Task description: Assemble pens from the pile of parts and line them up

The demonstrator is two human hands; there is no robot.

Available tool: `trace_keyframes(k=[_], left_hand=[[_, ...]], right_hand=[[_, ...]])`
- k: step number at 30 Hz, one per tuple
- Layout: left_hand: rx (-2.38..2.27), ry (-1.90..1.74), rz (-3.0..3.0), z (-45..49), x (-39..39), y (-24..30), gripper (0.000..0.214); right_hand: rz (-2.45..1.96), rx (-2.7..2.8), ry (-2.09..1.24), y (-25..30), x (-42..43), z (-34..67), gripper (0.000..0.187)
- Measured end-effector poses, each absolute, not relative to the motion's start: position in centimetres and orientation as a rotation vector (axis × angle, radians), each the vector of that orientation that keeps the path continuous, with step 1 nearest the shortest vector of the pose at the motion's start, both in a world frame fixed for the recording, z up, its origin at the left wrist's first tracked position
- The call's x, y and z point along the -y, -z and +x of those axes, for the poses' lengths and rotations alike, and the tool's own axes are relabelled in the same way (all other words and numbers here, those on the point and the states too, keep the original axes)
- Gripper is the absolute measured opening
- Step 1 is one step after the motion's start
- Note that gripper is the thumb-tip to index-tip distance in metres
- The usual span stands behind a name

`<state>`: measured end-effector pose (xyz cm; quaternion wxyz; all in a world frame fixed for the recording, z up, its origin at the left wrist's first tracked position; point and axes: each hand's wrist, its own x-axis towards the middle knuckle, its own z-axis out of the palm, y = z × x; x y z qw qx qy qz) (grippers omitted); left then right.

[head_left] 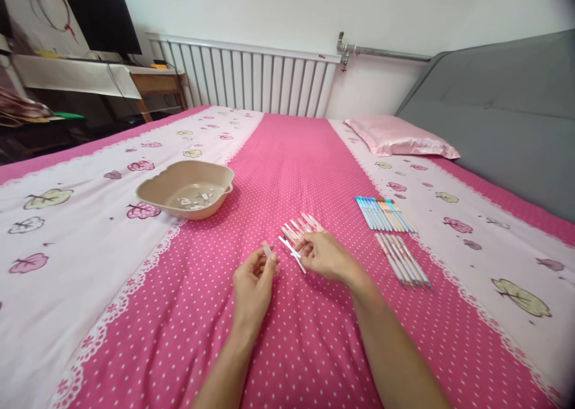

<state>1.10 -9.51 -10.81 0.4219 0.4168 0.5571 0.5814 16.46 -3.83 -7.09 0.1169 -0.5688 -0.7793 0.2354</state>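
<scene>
My left hand (256, 275) pinches a small pale pink pen cap (266, 249), held upright between thumb and fingers. My right hand (324, 255) is closed at the fingertips on a thin white stick (299, 263); a second white stick (284, 241) lies crossed or close against it. Just beyond my right hand, several pink-patterned pens (302, 224) lie side by side on the bedspread, partly covered by that hand. To the right lie a row of pens with blue and orange-brown ends (385, 215) and a group of pale patterned pens (402, 259).
A beige basin (184, 184) with small white bits in its bottom sits on the pink dotted bedspread (296, 163), left of my hands. A pink pillow (399, 136) rests by the grey headboard (503, 103). Behind are a radiator (251, 76) and a desk with a monitor (104, 26).
</scene>
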Motion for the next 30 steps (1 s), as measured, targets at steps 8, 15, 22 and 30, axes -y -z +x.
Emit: trace_keyframes(k=[8,15,22,30], left_hand=[[-1.478,-1.360,1.459,1.3,10.0,11.1,0.032],[-1.457,-1.379,1.864,1.4,10.1,11.4,0.023],[-1.467,-1.405,1.937,1.4,10.1,11.6,0.022],[-1.481,-1.382,1.938,1.4,10.1,11.5,0.021]], right_hand=[[-0.875,1.416,-1.272,4.7,4.7,16.3,0.054],[-0.694,1.350,-1.060,4.7,5.2,15.6,0.064],[-0.750,1.512,-0.911,5.0,5.5,15.2,0.069],[-0.747,1.576,-0.894,5.1,5.7,15.0,0.070]])
